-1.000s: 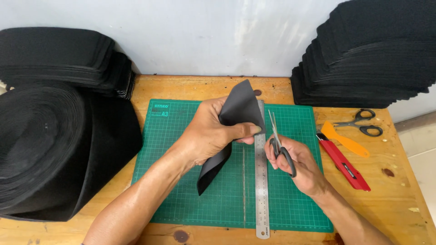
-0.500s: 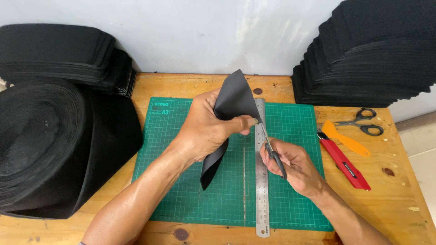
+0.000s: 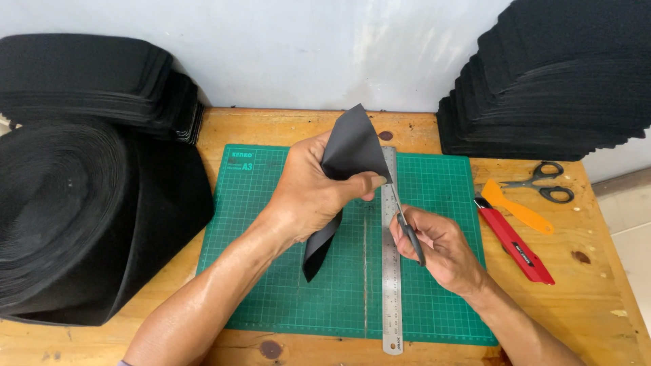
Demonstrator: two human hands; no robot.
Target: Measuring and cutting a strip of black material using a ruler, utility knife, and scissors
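Note:
My left hand (image 3: 308, 193) grips a piece of black fabric (image 3: 351, 150), lifted above the green cutting mat (image 3: 278, 271); the fabric's lower end hangs down under the hand to about the mat's middle. My right hand (image 3: 437, 247) holds grey-handled scissors (image 3: 405, 227), their blades pointing up toward the fabric's lower right edge by my left thumb. A steel ruler (image 3: 390, 285) lies lengthwise on the mat between the two hands.
A big roll of black fabric (image 3: 81, 224) fills the left, with stacked black pieces (image 3: 102, 81) behind it and another stack (image 3: 549, 88) at the back right. A red utility knife (image 3: 515, 242), an orange tool (image 3: 517, 207) and a second pair of scissors (image 3: 546, 183) lie on the wooden table (image 3: 603, 271) at right.
The scissors in my right hand have closed and turned more upright, their tips moving up to the fabric's edge. My left hand has raised the fabric slightly.

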